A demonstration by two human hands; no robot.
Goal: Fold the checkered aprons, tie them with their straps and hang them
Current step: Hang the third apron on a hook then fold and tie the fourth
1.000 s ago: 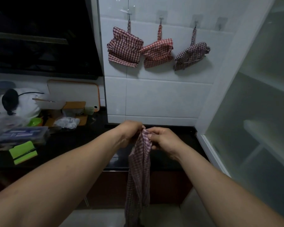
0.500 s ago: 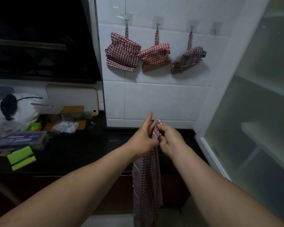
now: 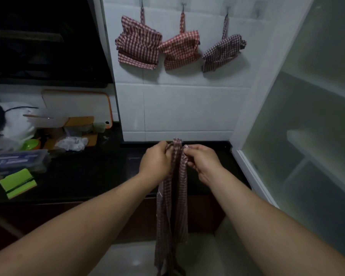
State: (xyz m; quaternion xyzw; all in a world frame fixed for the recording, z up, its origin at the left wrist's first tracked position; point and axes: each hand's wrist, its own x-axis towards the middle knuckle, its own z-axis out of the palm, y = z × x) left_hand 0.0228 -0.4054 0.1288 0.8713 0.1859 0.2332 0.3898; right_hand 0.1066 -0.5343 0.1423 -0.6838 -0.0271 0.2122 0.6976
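A dark red checkered apron (image 3: 172,200) hangs long and narrow in front of the black counter, reaching down toward the floor. My left hand (image 3: 156,159) grips its top edge from the left. My right hand (image 3: 201,161) pinches the top edge from the right, so both hands hold it up side by side. On the white tiled wall above, three folded and tied checkered aprons hang from hooks by their straps: a dark red one (image 3: 137,44), a brighter red one (image 3: 180,49) and a purplish one (image 3: 222,51).
The black counter (image 3: 92,172) runs left, with a green sponge (image 3: 17,183), a clear plastic box (image 3: 16,160), a crumpled plastic bag (image 3: 72,143) and a cutting board (image 3: 76,105) at the back. A frosted glass cabinet door (image 3: 307,136) stands at the right. An unused hook (image 3: 258,9) is right of the aprons.
My left hand has curled its fingers round the apron's top edge; earlier they pointed up. Both hands sit slightly apart now, and the view has moved closer to the wall.
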